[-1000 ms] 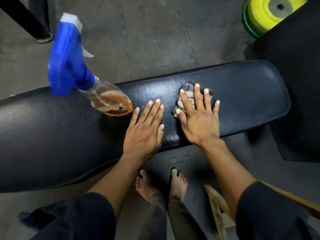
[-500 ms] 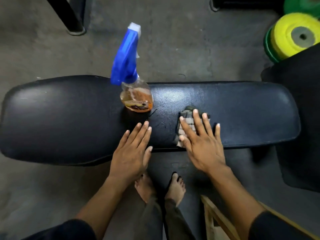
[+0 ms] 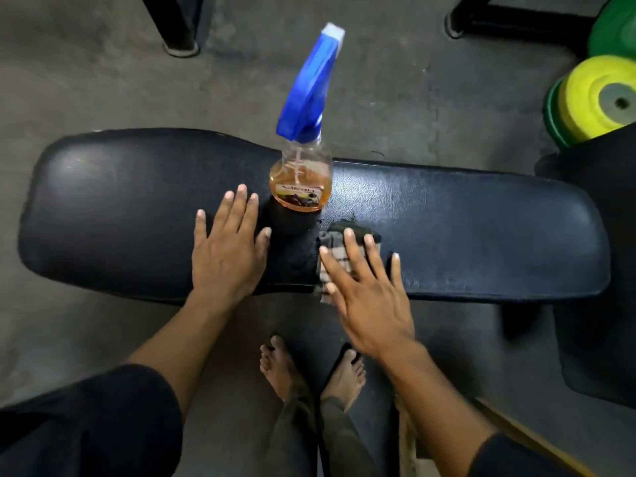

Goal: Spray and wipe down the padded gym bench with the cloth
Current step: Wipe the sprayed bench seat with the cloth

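My right hand (image 3: 370, 304) lies flat with fingers spread, pressing the cloth (image 3: 335, 256) onto the counter (image 3: 481, 235) near its front edge; nothing is clenched, the cloth is pinned under my palm and fingers rather than pinched. My left hand (image 3: 225, 259) is also flat and released, resting on the pad just left of the bottle (image 3: 301, 180), holding nothing. The bottle stands upright at about the middle of the pad, just beside my left fingertips and close behind the cloth.

As I judge it, the wiping is under way. The risk I see is the bottle: it is tall, top-heavy with that blue trigger head, and stands on soft padding. A wide sweep of the cloth toward it, or a nudge from my left fingers, could tip it onto the floor. The cloth also hangs partly over the front edge, so a loose press could let it slip off.
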Tool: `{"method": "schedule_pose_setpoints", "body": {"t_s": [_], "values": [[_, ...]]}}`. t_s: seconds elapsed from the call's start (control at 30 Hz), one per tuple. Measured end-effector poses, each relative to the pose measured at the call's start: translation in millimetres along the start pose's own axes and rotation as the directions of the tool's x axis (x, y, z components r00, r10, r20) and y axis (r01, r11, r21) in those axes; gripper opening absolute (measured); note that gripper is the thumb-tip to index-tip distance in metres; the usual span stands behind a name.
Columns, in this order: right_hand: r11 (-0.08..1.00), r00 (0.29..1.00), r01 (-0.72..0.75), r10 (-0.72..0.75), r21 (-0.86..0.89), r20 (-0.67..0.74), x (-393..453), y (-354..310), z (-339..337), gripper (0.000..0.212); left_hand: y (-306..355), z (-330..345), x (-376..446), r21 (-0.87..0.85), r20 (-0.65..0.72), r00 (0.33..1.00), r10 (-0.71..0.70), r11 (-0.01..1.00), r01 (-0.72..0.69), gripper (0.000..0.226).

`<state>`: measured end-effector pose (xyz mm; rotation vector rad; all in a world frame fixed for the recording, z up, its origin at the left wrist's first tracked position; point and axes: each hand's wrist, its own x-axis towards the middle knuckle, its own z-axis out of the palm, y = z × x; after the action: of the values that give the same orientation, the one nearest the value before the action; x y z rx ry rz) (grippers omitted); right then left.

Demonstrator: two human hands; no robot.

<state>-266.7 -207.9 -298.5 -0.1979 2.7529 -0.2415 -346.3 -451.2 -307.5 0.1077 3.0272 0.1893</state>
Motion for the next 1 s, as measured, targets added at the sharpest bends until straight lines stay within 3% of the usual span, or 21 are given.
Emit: {"method": "schedule_pose_setpoints", "body": {"t_s": [0.17,0.37,0.67,0.83,1.0], "values": [[0.992,0.992,-0.126,0.126,0.001,-0.025,21,26,-15,0.06,-4,7,15,0.008,-0.046,0.999,0.018,1.0,-0.017,0.065],[0.982,0.982,-0.173,0.177,0.072,-0.061,62,-2,-21,0.06,-6,12,12,0.007,-0.098,0.995,0.012,1.0,-0.011,0.066],[0.987,0.985,-0.151,0.155,0.058,-0.073,19,-24,2,0.064,-6,16,12,0.015,-0.106,0.994,0.006,1.0,-0.004,0.066],[0.943,0.94,-0.318,0.327,0.101,-0.097,41,-20,-6,0.064,-8,21,13,0.012,-0.111,0.994,0.011,1.0,-0.01,0.068],[0.852,0.851,-0.489,0.513,0.185,-0.11,69,-62,-5,0.066,-12,26,14,0.008,-0.103,0.995,0.019,1.0,-0.018,0.07]]}}
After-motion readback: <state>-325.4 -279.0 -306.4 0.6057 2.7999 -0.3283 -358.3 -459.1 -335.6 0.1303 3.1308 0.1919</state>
